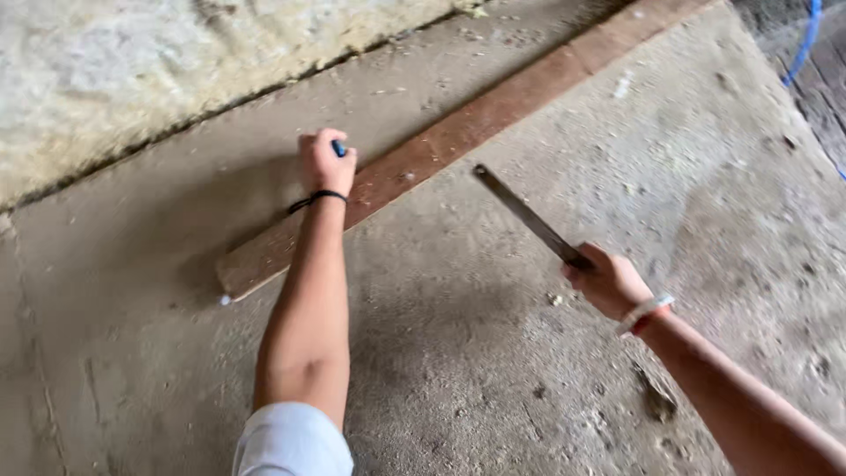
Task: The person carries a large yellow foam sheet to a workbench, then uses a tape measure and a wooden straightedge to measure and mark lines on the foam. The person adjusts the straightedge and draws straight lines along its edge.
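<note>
Here, long brown wooden plank [458, 132] lying flat on the concrete floor [493, 370], running diagonally from lower left to upper right, near end just below the left hand. Left hand [326, 163] at the plank's edge, fingers [319, 145] curled tight round a small blue marker-like object [338, 148], only its tip showing; whether tip touches wood cannot tell. Black band [315, 198] on left wrist. Right hand [610, 282] well apart from the plank, fingers closed round one end of a flat metal ruler-like strip [527, 216], strip raised and angled toward the plank, far end near it. White and orange band [645, 313] on right wrist. Pale rough wall [132, 70] behind. Blue hose [804, 44] at upper right. No containers seen.
</note>
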